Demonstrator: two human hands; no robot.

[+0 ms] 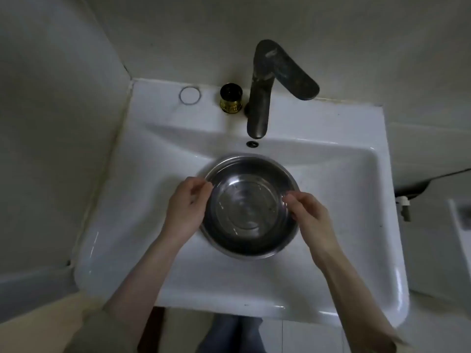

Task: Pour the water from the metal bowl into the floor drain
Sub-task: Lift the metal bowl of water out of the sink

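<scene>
Dim grey walls close in around a white sink (344, 179) set into a corner, its right edge meeting fixtures too dark and cropped to identify. Inside the basin sits the metal bowl (248, 207), upright, with clear water that barely shows except as faint glints. The left hand (186, 207) has its fingers (201, 187) curled and pinching the bowl's left rim; the right hand (309, 215) pinches the right rim likewise, fingertips partly hidden behind the edge. Beyond the fingers a dark faucet (260, 98) leans over the basin, with a small gold-and-black cap (230, 99) just left of it. No floor drain is visible; only blurred legs show below the sink.
</scene>
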